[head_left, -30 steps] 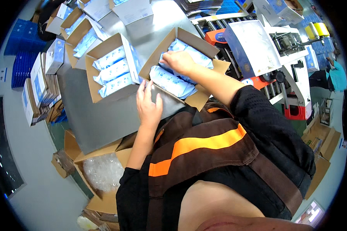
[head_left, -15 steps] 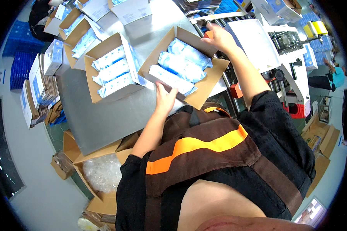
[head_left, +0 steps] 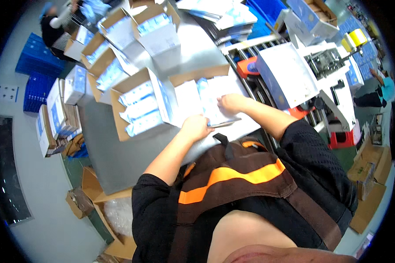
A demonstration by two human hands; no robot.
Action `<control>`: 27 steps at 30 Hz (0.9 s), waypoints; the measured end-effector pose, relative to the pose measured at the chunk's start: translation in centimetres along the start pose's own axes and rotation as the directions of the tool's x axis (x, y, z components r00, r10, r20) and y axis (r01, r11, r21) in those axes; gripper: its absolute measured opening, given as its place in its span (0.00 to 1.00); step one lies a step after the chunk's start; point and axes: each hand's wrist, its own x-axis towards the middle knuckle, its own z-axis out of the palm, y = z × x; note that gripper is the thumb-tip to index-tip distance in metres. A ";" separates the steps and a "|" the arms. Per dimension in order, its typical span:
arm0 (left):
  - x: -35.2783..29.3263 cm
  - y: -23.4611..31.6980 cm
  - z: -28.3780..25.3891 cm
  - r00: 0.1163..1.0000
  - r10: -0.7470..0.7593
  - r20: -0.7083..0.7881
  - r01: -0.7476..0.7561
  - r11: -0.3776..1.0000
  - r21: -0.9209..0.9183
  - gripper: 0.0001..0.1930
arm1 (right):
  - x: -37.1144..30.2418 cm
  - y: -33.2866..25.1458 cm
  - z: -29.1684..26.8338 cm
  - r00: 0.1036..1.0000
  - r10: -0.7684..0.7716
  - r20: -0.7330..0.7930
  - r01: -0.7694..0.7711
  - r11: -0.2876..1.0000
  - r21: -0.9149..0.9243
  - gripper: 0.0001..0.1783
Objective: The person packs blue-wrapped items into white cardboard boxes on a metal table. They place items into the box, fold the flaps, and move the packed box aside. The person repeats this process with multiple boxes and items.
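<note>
So the box (head_left: 199, 77) being worked on sits by the near right corner of the tabletop (head_left: 114, 160), close to both edges, probably so both arms reach it easily. Its side flaps (head_left: 187, 95) look folded in, white side up, with a strip of blue packs (head_left: 202, 90) showing between.

Left hand (head_left: 196, 127) is curled at the box's near wall, I'd guess to steady it. Right hand (head_left: 232, 104) has bent fingers on the right flap, maybe keeping it down. Can't tell if either one is really gripping or just pressing; fingertips are hidden or smeared.

Next box (head_left: 118, 119) stands open just to the left, packs side by side, I guess to save room.

Hard to make out: the glare washes out the flaps, most of the packs are covered, and the co-worker (head_left: 54, 31) past the far left corner is blurry.
</note>
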 end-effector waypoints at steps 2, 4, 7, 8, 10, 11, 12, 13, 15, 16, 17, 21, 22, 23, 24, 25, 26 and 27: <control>2.4 -4.6 -0.3 0.963 0.062 -0.261 -0.129 0.961 -0.246 0.33 | -0.6 -0.9 -5.6 0.995 0.012 0.103 -0.024 0.993 0.115 0.21; 4.4 -5.3 -0.9 0.913 0.060 -0.404 -0.125 0.983 -0.135 0.36 | 0.6 1.2 -7.3 0.998 0.068 0.011 -0.069 0.958 0.280 0.20; 6.7 -6.1 2.7 0.698 0.049 -0.714 -0.058 0.998 0.012 0.33 | 1.4 0.8 -10.7 0.870 0.236 -0.433 -0.056 0.920 0.388 0.18; 7.1 -6.3 4.1 0.617 0.028 -0.787 -0.061 0.998 -0.013 0.29 | 1.7 0.2 -12.3 0.760 0.281 -0.586 -0.006 0.905 0.426 0.18; 7.4 -6.1 4.8 0.510 -0.049 -0.859 -0.009 0.998 -0.062 0.25 | 4.0 1.8 -11.9 0.548 0.195 -0.813 -0.036 0.977 0.210 0.19; 7.9 -6.0 4.7 0.457 -0.080 -0.886 0.005 0.996 -0.088 0.23 | 5.0 2.9 -11.3 0.483 0.133 -0.866 -0.110 0.990 0.091 0.19; 7.8 -5.9 5.2 0.428 -0.034 -0.903 0.009 0.999 -0.033 0.23 | 5.6 3.2 -10.1 0.437 0.058 -0.897 -0.174 0.984 -0.022 0.19; 7.7 -6.0 5.1 0.391 0.018 -0.920 0.014 1.000 0.025 0.24 | 5.2 2.7 -10.0 0.746 0.179 -0.642 -0.215 0.976 0.023 0.19; 7.7 -5.9 4.9 0.349 0.133 -0.928 0.017 0.989 0.148 0.28 | 3.7 1.5 -6.0 0.537 0.147 -0.831 -0.119 0.988 0.098 0.18; 7.4 -6.3 5.6 0.298 0.210 -0.931 -0.025 0.977 0.212 0.29 | 2.2 -0.9 -4.9 0.594 0.223 -0.773 -0.074 0.972 0.224 0.18; 7.2 -6.4 5.4 0.296 0.252 -0.921 -0.040 0.967 0.251 0.28 | 0.7 -1.4 -2.0 0.709 0.218 -0.671 -0.065 0.967 0.245 0.23; 8.0 -6.5 4.5 0.586 0.253 -0.770 -0.068 0.962 0.264 0.25 | -1.0 -2.6 2.7 0.780 0.242 -0.577 -0.189 0.970 0.151 0.30; 8.3 -6.7 4.6 0.701 0.220 -0.679 -0.063 0.967 0.247 0.25 | -1.1 -2.4 2.9 0.775 0.253 -0.579 -0.188 0.967 0.170 0.30; 8.5 -7.2 5.1 0.723 0.137 -0.677 -0.137 0.989 0.054 0.25 | -1.0 -2.4 3.0 0.770 0.244 -0.590 -0.182 0.970 0.163 0.29; 8.6 -8.1 5.7 0.769 0.178 -0.614 -0.124 0.984 0.130 0.28 | -1.0 -2.6 2.7 0.759 0.227 -0.611 -0.158 0.974 0.166 0.29; 7.0 -6.5 4.8 0.796 0.183 -0.576 -0.149 0.983 0.107 0.38 | -1.0 -2.1 3.2 0.766 0.210 -0.608 -0.153 0.978 0.144 0.28; 4.9 -4.3 3.4 0.823 0.185 -0.537 -0.165 0.982 0.086 0.48 | -1.2 -2.0 3.4 0.752 0.203 -0.627 -0.136 0.979 0.154 0.28; 4.6 -3.4 3.4 0.847 0.177 -0.501 -0.143 0.984 0.104 0.54 | -1.5 -2.1 3.6 0.747 0.209 -0.631 -0.149 0.978 0.147 0.29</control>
